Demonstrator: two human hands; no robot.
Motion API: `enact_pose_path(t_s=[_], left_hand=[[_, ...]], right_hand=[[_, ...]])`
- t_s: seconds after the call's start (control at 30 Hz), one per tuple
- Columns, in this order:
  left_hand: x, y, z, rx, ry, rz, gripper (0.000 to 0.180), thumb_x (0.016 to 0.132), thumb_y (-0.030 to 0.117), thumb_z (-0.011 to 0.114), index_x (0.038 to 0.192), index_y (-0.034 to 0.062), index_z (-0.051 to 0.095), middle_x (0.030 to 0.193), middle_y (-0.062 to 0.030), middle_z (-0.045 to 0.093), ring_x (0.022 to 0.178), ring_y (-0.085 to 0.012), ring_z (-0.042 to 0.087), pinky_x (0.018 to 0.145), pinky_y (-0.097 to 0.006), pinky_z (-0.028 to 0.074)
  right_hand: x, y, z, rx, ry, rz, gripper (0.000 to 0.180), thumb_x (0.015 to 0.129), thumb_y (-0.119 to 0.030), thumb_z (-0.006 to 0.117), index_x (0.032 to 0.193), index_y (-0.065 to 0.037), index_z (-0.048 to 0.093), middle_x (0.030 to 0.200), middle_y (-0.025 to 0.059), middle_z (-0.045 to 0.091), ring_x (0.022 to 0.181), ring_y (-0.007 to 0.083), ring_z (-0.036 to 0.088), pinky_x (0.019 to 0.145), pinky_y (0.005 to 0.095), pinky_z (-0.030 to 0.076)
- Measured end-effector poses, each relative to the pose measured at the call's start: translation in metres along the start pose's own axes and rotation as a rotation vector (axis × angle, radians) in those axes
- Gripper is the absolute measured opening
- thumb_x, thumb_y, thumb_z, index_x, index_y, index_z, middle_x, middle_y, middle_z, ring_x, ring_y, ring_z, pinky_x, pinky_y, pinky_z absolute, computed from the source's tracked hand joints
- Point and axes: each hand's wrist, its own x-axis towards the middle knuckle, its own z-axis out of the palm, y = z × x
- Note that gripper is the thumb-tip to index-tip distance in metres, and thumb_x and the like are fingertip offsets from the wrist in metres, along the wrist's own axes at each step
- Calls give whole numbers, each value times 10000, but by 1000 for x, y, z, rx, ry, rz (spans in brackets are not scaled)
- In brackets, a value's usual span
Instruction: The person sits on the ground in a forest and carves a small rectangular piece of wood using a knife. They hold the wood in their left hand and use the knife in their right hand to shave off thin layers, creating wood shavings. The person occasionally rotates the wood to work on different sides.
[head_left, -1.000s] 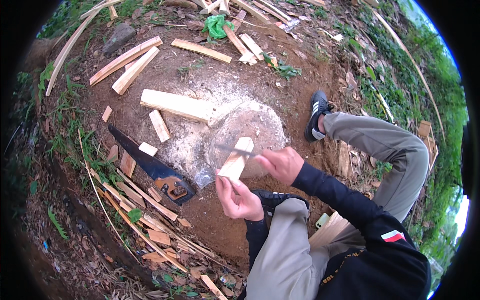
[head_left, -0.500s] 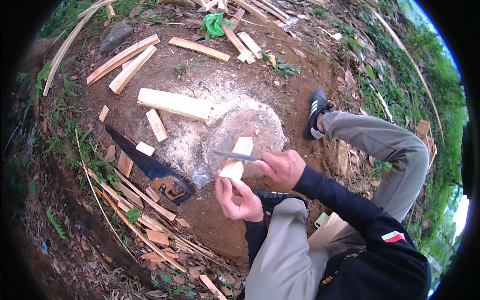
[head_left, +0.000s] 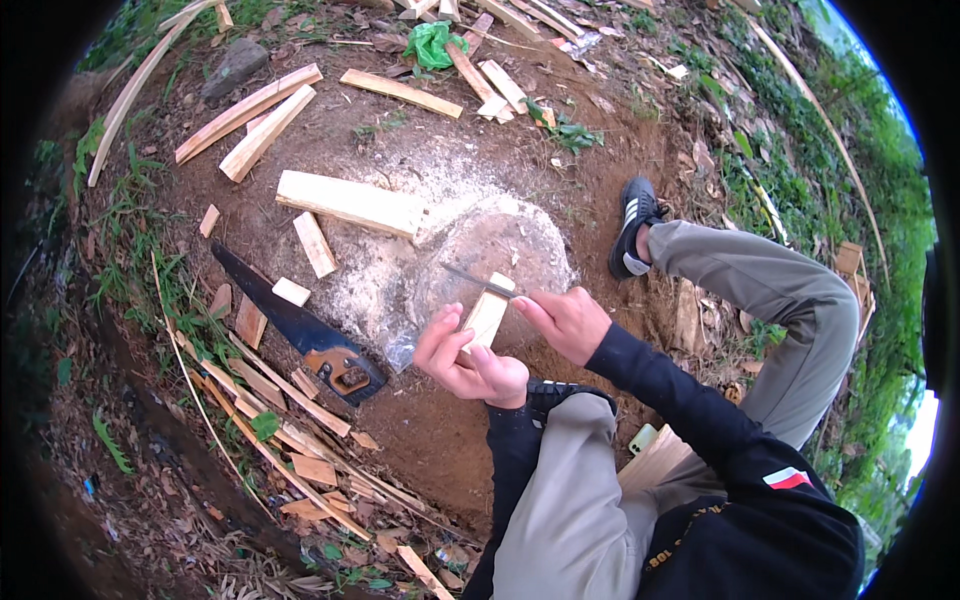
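My left hand (head_left: pixel 470 365) grips the lower end of a short pale wood block (head_left: pixel 485 325), its thumb and fingers around the sides. The block tilts up and away from me, above a round stump top (head_left: pixel 500 245). In my right hand (head_left: pixel 570 322) is a knife (head_left: pixel 476 279) with a thin grey blade. The handle is mostly hidden in my closed fingers. The blade crosses the block's far end and points left. A hand saw (head_left: pixel 300 325) with a dark blade and brown handle lies on the ground to the left of my hands.
A thick plank (head_left: pixel 350 205) lies beyond the stump amid sawdust. Small offcuts (head_left: pixel 314 245) rest near the saw. Long wood strips (head_left: pixel 290 425) are piled at lower left. A green plastic bag (head_left: pixel 432 45) sits at the back. My shoe (head_left: pixel 634 225) stands right of the stump.
The wood block has tipped, and my left hand has shifted slightly up and left with its fingers spread farther along it. The knife now crosses nearer the block's far end, its blade turned more edge-on.
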Motion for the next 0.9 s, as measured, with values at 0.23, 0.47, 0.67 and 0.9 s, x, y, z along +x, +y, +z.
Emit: enact_pose_path(t_s=[0.23,0.47,0.67,0.9], left_hand=[[23,2,-9,-275,-344,-16,408,937,274,495,708,-38,626,727,-161,669,772,-309,700,735,-462,589],[57,0,-10,29,-399,328,497,870,426,507,715,-21,660,704,-146,667,822,-319,673,818,-442,515],[50,1,-1,-276,-514,33,468,913,312,441,647,-27,623,675,-149,649,711,-307,642,745,-436,540],[26,-11,10,-279,42,-282,212,845,78,501,650,-5,524,724,-148,597,687,-261,621,719,-391,528]], right_hand=[[13,-1,3,58,-3,12,349,1027,-309,515,863,-36,658,641,225,605,616,429,623,565,497,504],[21,-14,8,197,-3,118,351,1025,-295,509,899,-18,684,722,251,634,697,432,641,631,490,520],[41,-16,7,183,114,106,392,1036,-305,478,872,-15,685,736,251,636,729,434,643,646,488,518],[26,-8,4,372,-59,312,526,1047,-406,482,806,32,644,562,146,528,508,175,495,529,384,438]])
